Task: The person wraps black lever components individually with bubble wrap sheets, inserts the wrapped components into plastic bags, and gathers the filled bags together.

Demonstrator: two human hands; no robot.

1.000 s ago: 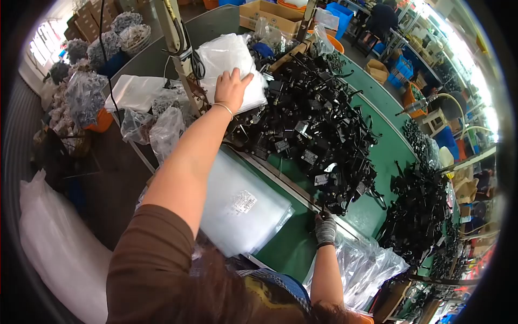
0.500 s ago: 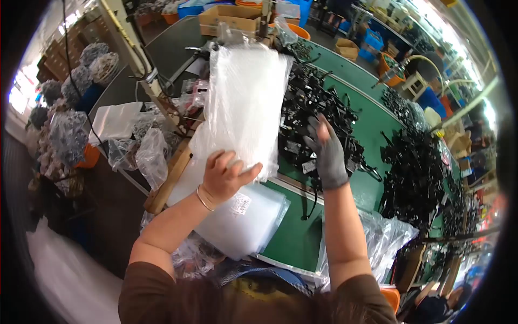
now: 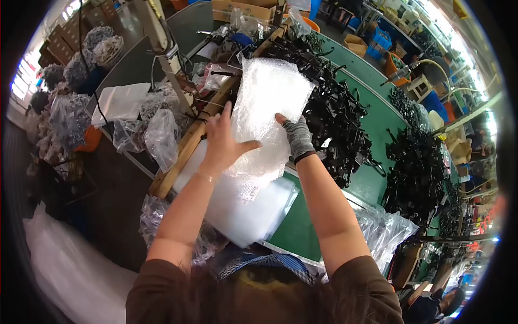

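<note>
The bare left hand's (image 3: 218, 143) fingers are spread wide at the left side of the translucent white bubble-wrap sheet (image 3: 270, 89), thumb over its lower part. The right hand (image 3: 298, 137), in a grey knit fingerless glove, has its thumb on the sheet's right side; its other fingers are hidden, so I cannot tell whether they grip. Nearby lie flat clear plastic bags (image 3: 229, 210) and tangled black parts (image 3: 337, 116).

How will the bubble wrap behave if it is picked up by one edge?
The bubble wrap will probably bend and sag, since it looks thin and its edges are uneven. It is likely light for its size, as its surface looks bubbled. It may also slide on the plastic sheets, because those look smooth.
</note>
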